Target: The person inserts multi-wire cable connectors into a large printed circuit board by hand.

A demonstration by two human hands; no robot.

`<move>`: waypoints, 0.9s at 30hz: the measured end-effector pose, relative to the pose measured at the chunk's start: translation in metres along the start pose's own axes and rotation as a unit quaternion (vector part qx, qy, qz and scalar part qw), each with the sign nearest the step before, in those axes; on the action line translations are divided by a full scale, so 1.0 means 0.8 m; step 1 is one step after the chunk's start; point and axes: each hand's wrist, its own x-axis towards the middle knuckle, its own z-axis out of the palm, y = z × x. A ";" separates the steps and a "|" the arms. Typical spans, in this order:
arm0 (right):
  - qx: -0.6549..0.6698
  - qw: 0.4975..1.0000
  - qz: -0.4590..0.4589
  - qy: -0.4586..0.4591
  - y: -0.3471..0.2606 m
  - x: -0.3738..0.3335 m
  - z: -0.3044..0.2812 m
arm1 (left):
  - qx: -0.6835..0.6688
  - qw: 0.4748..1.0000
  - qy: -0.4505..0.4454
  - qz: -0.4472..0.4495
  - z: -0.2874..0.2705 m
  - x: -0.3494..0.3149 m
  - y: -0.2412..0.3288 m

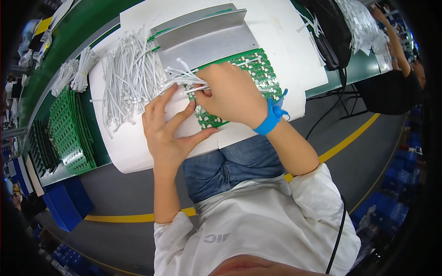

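Note:
A green circuit board panel (267, 71) with rows of small parts lies on the white sheet before me. My right hand (230, 94), with a blue wrist strap (271, 117), is closed over its left part. Its fingers grip white cables (184, 73) whose ends stick out to the left. My left hand (163, 126) is beside the board's near left corner, fingers spread. Its index fingertip is by the cables and its thumb near the board's lower edge. The right fingertips are partly hidden. A large heap of white cables (131, 73) lies to the left.
Behind the board stands a grey metal plate (202, 27) with an upright ridge. Several green boards (69, 129) are stacked at the left, by bundled white cables (85, 69). A black bag (329, 27) sits at the back right. Another person's arm (396, 39) shows at far right.

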 end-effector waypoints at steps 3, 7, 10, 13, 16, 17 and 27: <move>0.056 0.998 -0.014 -0.024 0.014 0.002 -0.006 | -0.020 1.000 0.000 -0.016 0.000 0.003 0.002; 0.077 0.997 -0.017 -0.012 0.020 0.000 0.002 | -0.025 0.999 0.013 -0.021 0.000 0.002 0.004; 0.027 0.993 -0.076 0.088 0.016 -0.002 0.009 | -0.026 0.999 0.019 -0.019 0.001 0.002 0.004; 0.014 0.999 0.022 -0.032 0.002 -0.001 -0.002 | -0.023 1.000 0.010 -0.015 0.000 0.001 0.001; 0.008 1.000 0.009 -0.005 -0.001 -0.006 0.004 | -0.030 0.999 -0.002 -0.017 0.000 0.005 0.004; 0.017 1.000 0.008 0.017 -0.004 -0.008 0.009 | -0.034 0.999 -0.004 -0.023 -0.001 0.006 0.006; 0.019 0.998 -0.022 0.049 -0.004 -0.009 0.017 | -0.033 0.999 -0.014 -0.031 -0.002 0.006 0.008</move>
